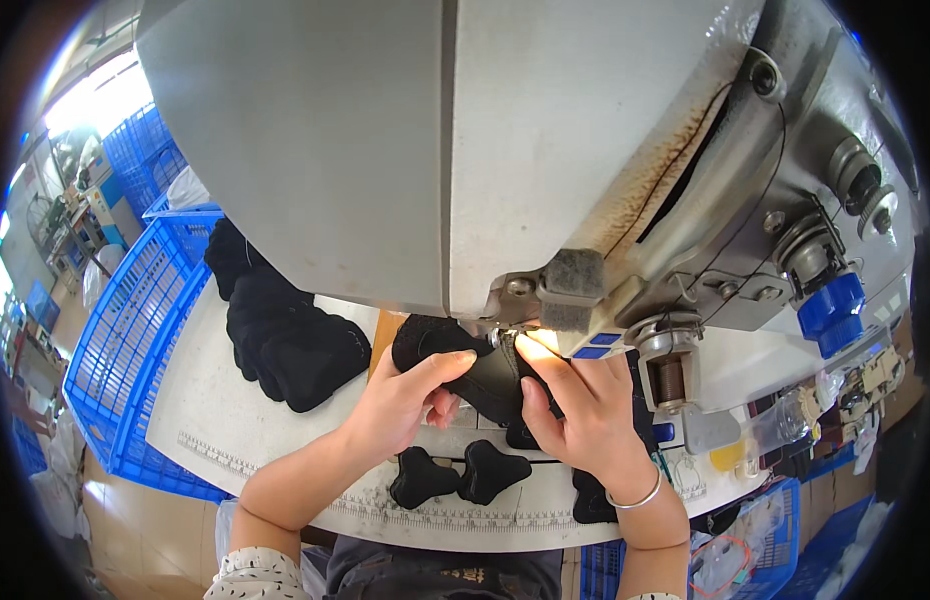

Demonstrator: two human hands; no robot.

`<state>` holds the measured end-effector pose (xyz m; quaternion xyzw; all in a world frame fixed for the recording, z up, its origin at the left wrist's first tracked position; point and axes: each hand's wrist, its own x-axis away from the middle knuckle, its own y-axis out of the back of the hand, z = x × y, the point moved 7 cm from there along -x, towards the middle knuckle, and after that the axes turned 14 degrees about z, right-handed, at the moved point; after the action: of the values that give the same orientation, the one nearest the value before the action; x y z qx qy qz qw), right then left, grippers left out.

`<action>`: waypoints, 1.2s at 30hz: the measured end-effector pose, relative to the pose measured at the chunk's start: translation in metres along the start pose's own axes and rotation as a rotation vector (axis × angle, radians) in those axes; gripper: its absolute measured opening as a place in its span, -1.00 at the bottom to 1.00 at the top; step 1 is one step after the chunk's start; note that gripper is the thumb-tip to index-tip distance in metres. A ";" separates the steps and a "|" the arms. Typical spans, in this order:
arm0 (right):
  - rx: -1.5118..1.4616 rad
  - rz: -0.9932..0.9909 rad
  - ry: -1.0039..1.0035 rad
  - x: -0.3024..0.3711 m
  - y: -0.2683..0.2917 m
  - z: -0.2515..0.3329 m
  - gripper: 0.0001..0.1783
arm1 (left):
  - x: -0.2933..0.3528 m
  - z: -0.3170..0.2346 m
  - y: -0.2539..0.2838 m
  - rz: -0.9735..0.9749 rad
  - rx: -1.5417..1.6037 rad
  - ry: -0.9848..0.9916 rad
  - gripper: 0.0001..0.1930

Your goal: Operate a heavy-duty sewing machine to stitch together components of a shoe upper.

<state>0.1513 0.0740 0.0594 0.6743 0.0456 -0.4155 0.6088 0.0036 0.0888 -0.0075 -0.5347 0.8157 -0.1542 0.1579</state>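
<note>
A black fabric piece (495,385) with a curved seam lies under the needle area of a large grey sewing machine (365,150). My left hand (410,400) is closed on its left side, thumb on top and fingers curled below. My right hand (582,405), with a bracelet at the wrist, grips the right side; its index fingertip presses close to the presser foot, in a bright lamp spot. The needle itself is hard to make out. Two small black rounded pieces (495,472) lie between my forearms, near the table's front edge.
A pile of black fabric pieces (285,335) rests left on the white table (200,400), beside a blue plastic basket (135,350). Black thread runs past tension dials (810,255) at right. More black fabric (592,498) lies by my right wrist. Another blue basket (780,540) stands lower right.
</note>
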 end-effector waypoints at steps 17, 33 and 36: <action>-0.014 0.010 -0.019 0.001 0.006 0.011 -0.69 | 0.012 -0.051 0.052 -0.381 -0.465 -0.244 -0.76; -0.077 0.229 -0.234 0.090 0.003 -0.031 -0.81 | 0.132 -0.005 0.194 -0.884 -1.105 0.080 -0.72; -0.023 0.231 -0.329 0.109 0.005 -0.038 -0.85 | 0.134 -0.016 0.156 -1.028 -1.287 -0.026 -0.57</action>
<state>0.2437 0.0568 -0.0069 0.5913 -0.1275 -0.4467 0.6592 -0.1826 0.0259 -0.0710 -0.8291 0.3960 0.2968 -0.2603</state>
